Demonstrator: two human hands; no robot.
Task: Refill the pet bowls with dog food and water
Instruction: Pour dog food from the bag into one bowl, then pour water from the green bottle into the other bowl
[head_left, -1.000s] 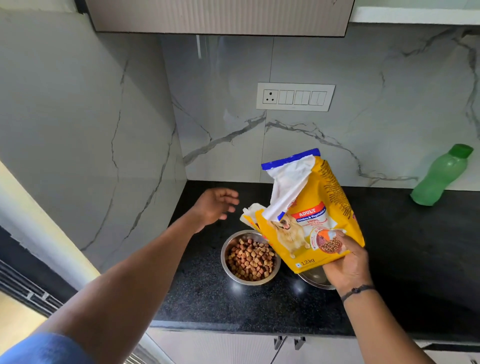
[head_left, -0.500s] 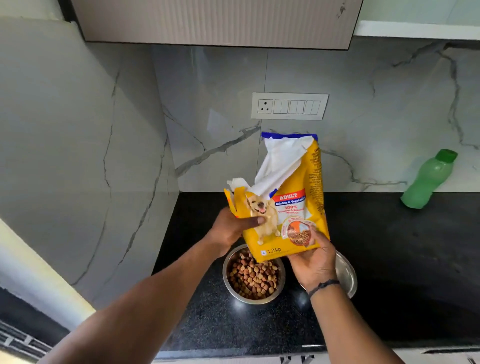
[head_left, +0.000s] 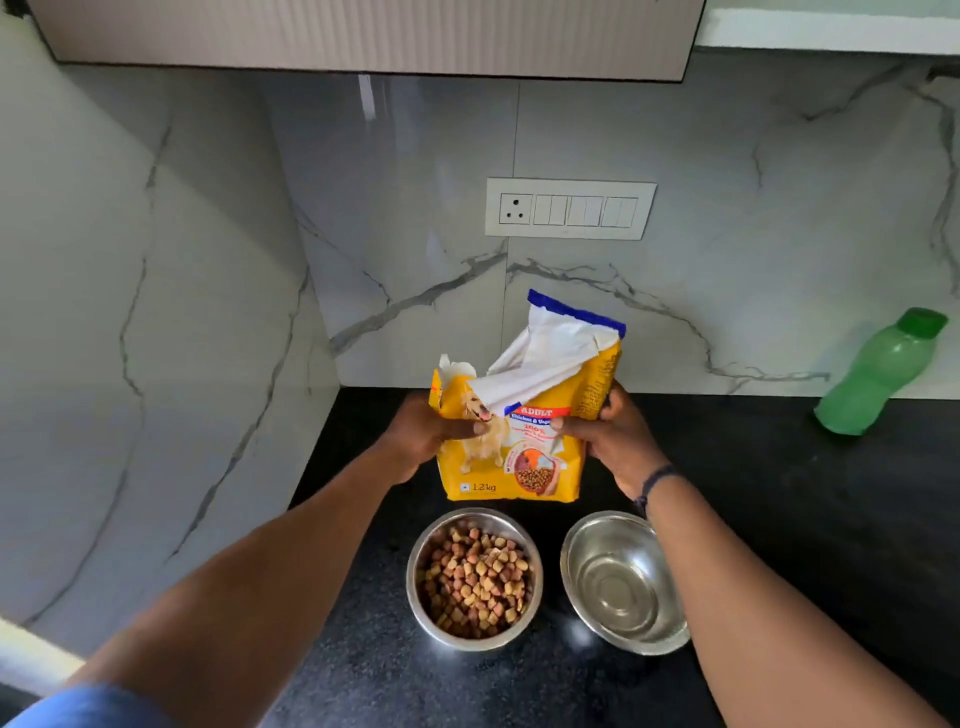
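A yellow dog food bag (head_left: 511, 462) with a torn white and blue top stands upright on the black counter behind the bowls. My left hand (head_left: 421, 434) grips its left side and my right hand (head_left: 613, 436) grips its right side. In front of the bag sits a steel bowl (head_left: 475, 579) filled with brown kibble. To its right is a second steel bowl (head_left: 621, 582), shiny inside with no kibble in it; my right forearm crosses its right rim. A green water bottle (head_left: 878, 371) leans against the back wall at the far right.
The black counter (head_left: 779, 519) ends at a marble wall on the left and a marble backsplash behind. A white switch panel (head_left: 570, 209) is on the backsplash above the bag. A cabinet (head_left: 363, 36) hangs overhead.
The bag went from tilted in my right hand over the bowls to upright behind them. My left hand came in and took hold of its left side; my right hand shifted higher.
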